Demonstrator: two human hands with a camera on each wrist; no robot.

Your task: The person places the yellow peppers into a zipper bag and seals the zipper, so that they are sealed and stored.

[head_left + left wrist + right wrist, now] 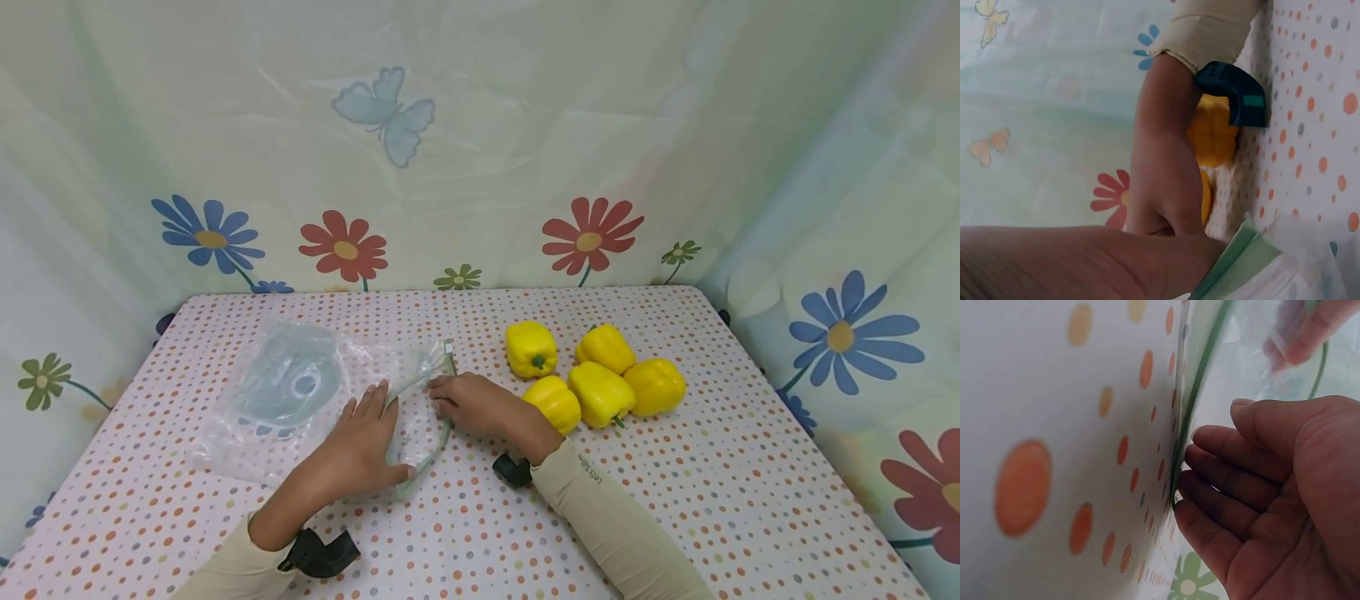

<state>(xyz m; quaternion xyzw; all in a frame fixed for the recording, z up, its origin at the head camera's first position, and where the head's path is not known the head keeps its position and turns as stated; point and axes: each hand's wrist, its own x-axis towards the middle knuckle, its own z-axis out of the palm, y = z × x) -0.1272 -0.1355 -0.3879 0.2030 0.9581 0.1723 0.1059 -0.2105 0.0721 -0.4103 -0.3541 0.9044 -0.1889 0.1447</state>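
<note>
Green edging (1199, 381) rims the mouth of a clear plastic bag (352, 367), and the right grip (467, 402) sits at that rim with its fingertips touching or almost touching it; the fingers curve gently, with the thumb just beside the forefinger. On the bag's other side of the mouth, the left grip (367, 446) is spread wide, fingers straight toward the far edge and thumb stretched out toward the near one. The bag lies flat on the counter (465, 542) left of centre, its mouth turned right; a pale blue-grey shape (288, 375) with a ring on it shows toward its left end, though I cannot tell whether it is print or contents. Just to the right of the right grip, five yellow bell peppers (602, 394) lie close together, the nearest partly behind the wrist. Black devices (324, 552) are worn at both wrists, below beige sleeves (622, 525). Coloured dots cover the counter's cloth, and beyond it hangs a pale curtain (487, 150) printed with flowers and a blue butterfly (386, 112)
</note>
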